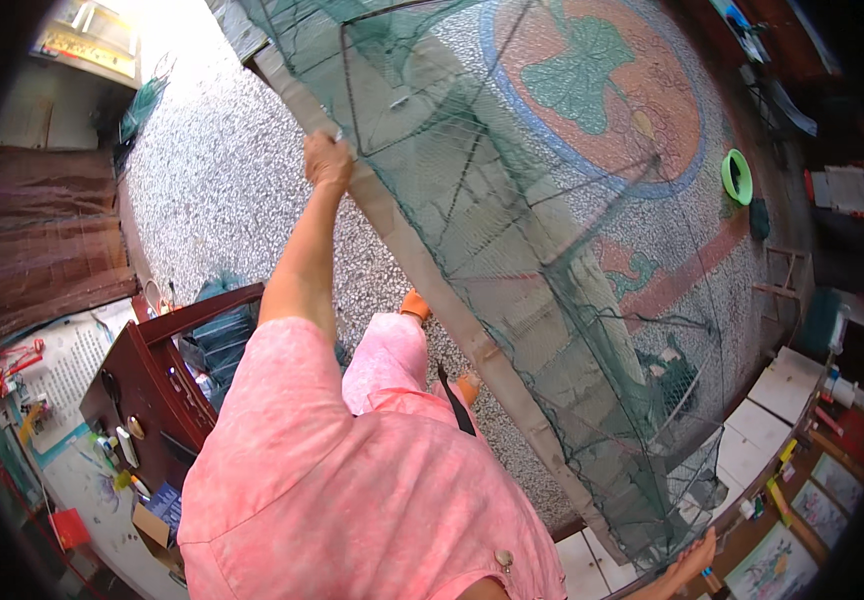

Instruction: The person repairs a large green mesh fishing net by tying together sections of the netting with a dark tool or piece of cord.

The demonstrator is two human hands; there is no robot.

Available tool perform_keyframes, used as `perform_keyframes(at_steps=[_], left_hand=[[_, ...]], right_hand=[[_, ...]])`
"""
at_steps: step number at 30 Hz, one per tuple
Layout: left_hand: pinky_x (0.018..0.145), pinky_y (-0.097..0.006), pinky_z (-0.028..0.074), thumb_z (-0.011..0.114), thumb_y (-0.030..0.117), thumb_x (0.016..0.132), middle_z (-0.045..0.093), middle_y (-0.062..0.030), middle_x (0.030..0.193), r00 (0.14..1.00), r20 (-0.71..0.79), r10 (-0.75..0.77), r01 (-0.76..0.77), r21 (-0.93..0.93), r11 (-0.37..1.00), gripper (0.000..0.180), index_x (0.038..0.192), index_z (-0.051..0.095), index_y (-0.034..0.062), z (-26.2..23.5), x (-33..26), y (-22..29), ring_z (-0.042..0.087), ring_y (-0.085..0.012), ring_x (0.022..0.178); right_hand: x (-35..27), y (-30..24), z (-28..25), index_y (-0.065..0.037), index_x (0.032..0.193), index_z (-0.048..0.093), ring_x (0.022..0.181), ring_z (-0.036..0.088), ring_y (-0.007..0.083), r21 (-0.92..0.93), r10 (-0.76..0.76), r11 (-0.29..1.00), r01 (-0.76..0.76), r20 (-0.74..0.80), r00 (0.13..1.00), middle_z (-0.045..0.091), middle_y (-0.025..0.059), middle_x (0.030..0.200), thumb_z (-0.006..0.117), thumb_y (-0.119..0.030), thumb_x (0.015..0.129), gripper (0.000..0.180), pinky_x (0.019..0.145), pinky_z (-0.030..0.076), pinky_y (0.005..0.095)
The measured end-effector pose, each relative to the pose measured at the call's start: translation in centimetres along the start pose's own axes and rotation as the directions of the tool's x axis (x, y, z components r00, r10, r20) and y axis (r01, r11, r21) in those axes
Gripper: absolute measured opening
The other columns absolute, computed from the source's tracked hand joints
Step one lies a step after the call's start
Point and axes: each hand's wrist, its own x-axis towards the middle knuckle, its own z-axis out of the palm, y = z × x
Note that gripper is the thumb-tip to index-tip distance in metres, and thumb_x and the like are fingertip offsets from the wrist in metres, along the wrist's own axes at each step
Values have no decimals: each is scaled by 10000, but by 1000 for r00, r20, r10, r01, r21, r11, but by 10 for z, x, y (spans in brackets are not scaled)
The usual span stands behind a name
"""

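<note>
A long green mesh net (492, 230) with dark wire frames is stretched over a long narrow board (402, 240) that runs diagonally from top left to lower right. At the board's near edge, my left hand (329, 160) is closed on the edge of the net, beside one of the frame wires; its fingertips are partly hidden. My right hand (690, 562) is at the lower right, against the gathered end of the net. Its fingers are seen edge-on, so their grip is unclear.
Below the board is a pebbled floor (222, 170) with a round coloured inlay (652, 90). A dark red wooden stool (132, 400) stands at my left, by a cluttered table (72, 470). A light green basin (737, 177) and a small wooden stool (784, 280) are at the right.
</note>
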Motion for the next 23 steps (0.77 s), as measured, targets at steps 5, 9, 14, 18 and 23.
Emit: perform_keyframes(at_steps=[5, 9, 14, 18, 23], left_hand=[[605, -404, 467, 666, 171, 728, 590, -156, 748, 994, 75, -78, 90, -175, 980, 219, 778, 552, -9, -25, -33, -81, 561, -264, 622], [540, -222, 455, 573, 10, 843, 579, -39, 853, 921, 385, -56, 356, -778, 517, 366, 1204, 528, 41, -67, -99, -40, 515, -97, 635], [635, -184, 462, 512, 29, 929, 547, -56, 980, 701, 582, 413, 630, -776, 25, 358, 1281, 475, -16, -137, -209, 16, 478, -75, 723], [622, -179, 433, 495, 43, 944, 548, -60, 1003, 493, 497, 714, 708, -706, 3, 335, 1272, 481, -20, -190, -328, 101, 462, -74, 719], [591, -149, 385, 582, 142, 918, 597, -61, 994, 346, 464, 816, 472, -837, 276, 327, 1220, 535, 27, -232, -470, 176, 488, -63, 702]], right_hand=[[-71, -36, 22, -177, 680, 448, 421, 271, 11, 54, -114, 993, 104, 257, 960, 334, -85, 549, 597, -272, 886, 272, 359, 184, 200], [-98, -24, 12, -165, 634, 427, 497, 290, 8, 103, -91, 993, 54, 398, 913, 324, -97, 573, 638, -261, 868, 329, 426, 184, 211], [-110, 9, -19, -27, 618, 500, 517, 385, 42, 194, -423, 903, 384, 557, 714, 451, -28, 566, 641, -183, 866, 325, 465, 287, 237], [-96, 55, -34, 36, 696, 561, 559, 485, 143, 260, -650, 747, 611, 480, 590, 548, 66, 639, 680, -218, 835, 313, 529, 377, 312], [-83, 70, -41, 21, 841, 624, 720, 603, 204, 192, -739, 634, 749, 438, 512, 606, 141, 770, 687, -246, 825, 275, 639, 426, 385]])
